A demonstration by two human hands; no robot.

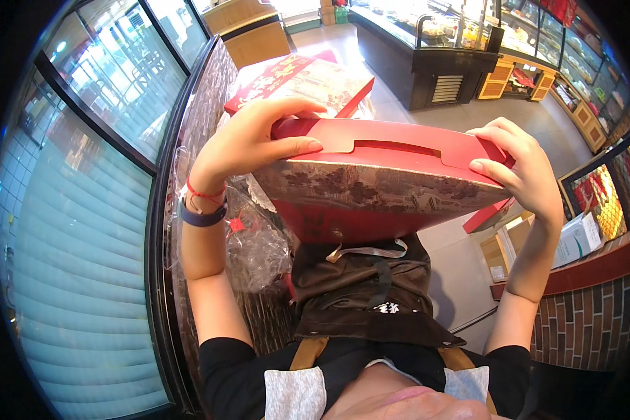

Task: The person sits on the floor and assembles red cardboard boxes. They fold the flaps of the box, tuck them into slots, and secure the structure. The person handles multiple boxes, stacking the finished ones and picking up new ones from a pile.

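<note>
Both grips: clamped on the red carton (392,183), the left grip (248,140) at its left end and the right grip (521,164) at its right.
Left thumb: flat on the red upper panel, beside the cut-out flap; the other fingers reach over the far edge, their tips partly hidden.
Right thumb: on the same panel near the corner, set apart from the forefinger, with carton between them.
Left wrist: a red cord (204,191) and a dark blue band (203,214).
Second box: a red and cream patterned box (308,84) beyond the left grip, its near part covered by hand and carton.
Bench (204,105): dark and grained, along the window (84,280); clear plastic wrap (259,245) lies below the left grip.
Right side: a white and teal box (577,240) near the right forearm, above a brick wall (588,325).
Carton's place: between the two grips, tilted, in front of the dark apron (364,283), blocking the view behind it.
</note>
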